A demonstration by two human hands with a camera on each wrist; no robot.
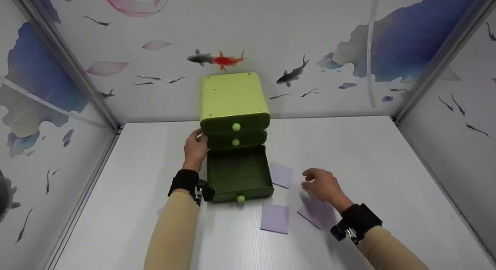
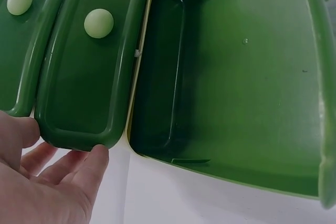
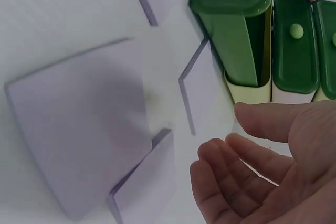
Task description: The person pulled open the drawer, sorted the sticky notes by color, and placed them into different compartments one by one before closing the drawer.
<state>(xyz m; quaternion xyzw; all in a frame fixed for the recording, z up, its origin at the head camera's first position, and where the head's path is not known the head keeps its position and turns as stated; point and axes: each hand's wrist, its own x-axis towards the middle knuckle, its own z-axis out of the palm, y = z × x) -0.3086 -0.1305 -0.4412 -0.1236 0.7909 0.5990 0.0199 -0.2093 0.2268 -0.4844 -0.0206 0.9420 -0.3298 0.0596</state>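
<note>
A drawer cabinet (image 1: 234,93) with a lime-green top and dark green drawers stands at the back of the table. Its bottom drawer (image 1: 238,171) is pulled far out and looks bare inside. The middle drawer (image 2: 89,87) sticks out a little. My left hand (image 1: 195,148) touches the left end of the middle drawer with its fingertips, thumb near the upper corner. Right of the cabinet, my right hand (image 1: 323,184) hovers above a light purple square (image 1: 314,215), fingers loosely bent and holding nothing. Two more purple squares (image 1: 275,218) lie beside the open drawer.
Another purple piece (image 1: 159,212) shows partly behind the left sleeve. Printed panels (image 1: 329,14) wall in the white table (image 1: 135,165) at the back and both sides. The open drawer's front and round knob (image 1: 241,199) jut toward me between the arms.
</note>
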